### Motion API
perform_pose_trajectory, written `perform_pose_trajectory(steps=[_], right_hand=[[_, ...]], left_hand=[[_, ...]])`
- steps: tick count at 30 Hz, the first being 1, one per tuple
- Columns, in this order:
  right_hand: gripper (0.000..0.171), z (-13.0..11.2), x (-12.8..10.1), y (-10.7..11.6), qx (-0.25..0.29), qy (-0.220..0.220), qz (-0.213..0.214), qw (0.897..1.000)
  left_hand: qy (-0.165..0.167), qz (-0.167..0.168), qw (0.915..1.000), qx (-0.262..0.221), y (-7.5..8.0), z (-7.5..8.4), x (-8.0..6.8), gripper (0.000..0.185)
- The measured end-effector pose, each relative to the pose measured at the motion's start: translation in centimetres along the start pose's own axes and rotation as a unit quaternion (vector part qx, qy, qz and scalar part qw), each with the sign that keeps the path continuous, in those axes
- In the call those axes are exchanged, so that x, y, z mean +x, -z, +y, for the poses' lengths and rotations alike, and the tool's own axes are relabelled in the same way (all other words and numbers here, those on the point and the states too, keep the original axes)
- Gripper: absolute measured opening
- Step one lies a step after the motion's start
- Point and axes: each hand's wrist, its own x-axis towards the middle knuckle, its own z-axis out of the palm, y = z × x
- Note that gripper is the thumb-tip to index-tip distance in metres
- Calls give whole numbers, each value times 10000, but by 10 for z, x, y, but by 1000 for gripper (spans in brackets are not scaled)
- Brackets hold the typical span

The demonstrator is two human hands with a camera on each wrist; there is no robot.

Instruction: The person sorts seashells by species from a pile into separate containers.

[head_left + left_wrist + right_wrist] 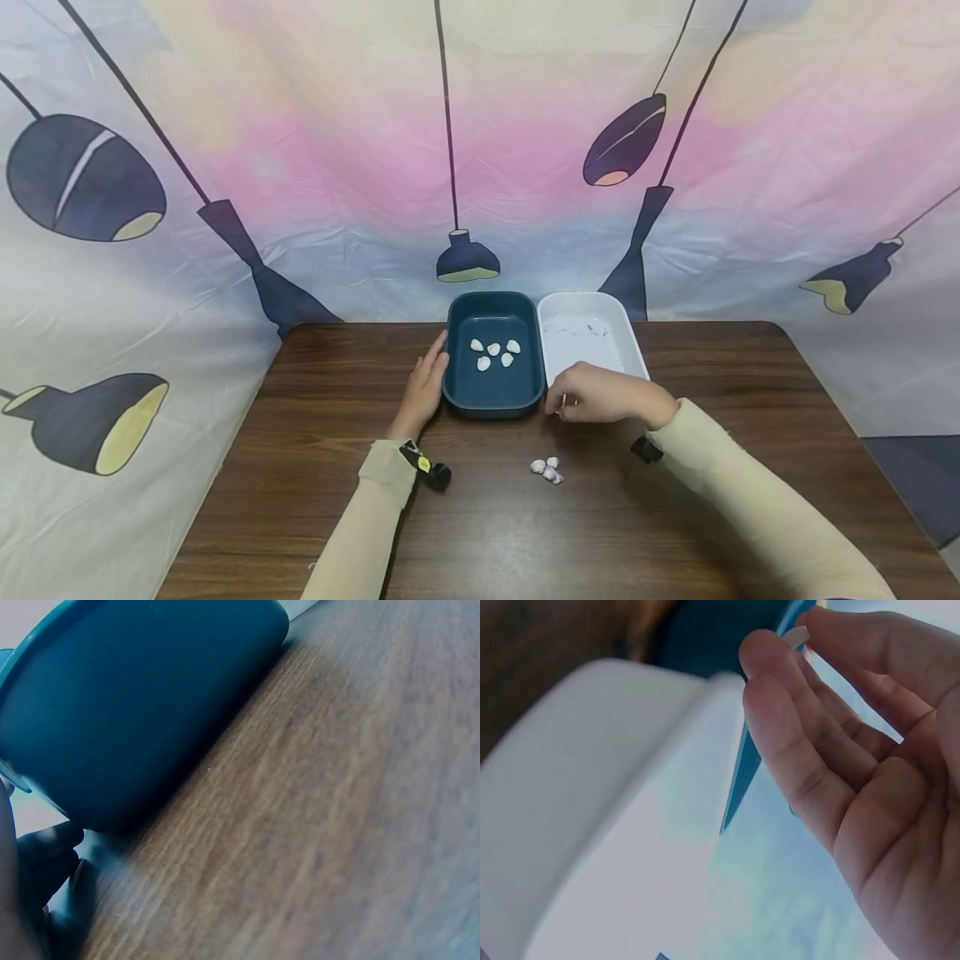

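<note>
My right hand (pixel 603 393) pinches a small white shell (pixel 798 636) between thumb and fingertips, over the front left corner of the white tray (pixel 636 354). Along the outer left wall of the dark teal tray (pixel 487 402) rests my left hand (pixel 423 390), its fingers fairly straight against the side. Several white shells (pixel 493 349) lie spread out on the teal tray's floor. In front of the trays, a small cluster of shells (pixel 551 474), some tinged purple, sits on the table. The left wrist view has the teal tray's outer wall (pixel 150 705) close up.
Both trays stand side by side at the back of the brown wooden table (pixel 322 500), with the white one on the right. Small dark marks show on the white tray's floor. Behind the table hangs a cloth (pixel 360 167) printed with lamps.
</note>
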Motion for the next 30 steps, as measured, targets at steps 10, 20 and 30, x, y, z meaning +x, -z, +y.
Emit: perform_pose_trajectory(steps=[10, 20, 30], right_hand=[[26, 23, 9, 30, 308, -593, -327, 9972], [22, 51, 20, 50, 455, -1390, -415, 9884], [25, 75, 41, 60, 368, -2232, -512, 9727]], left_hand=[[29, 15, 10000, 25, 0, -1, 0, 54], [92, -5, 10000, 2, -4, 1, 1, 55], [101, -12, 9999, -25, -2, 2, 0, 54]])
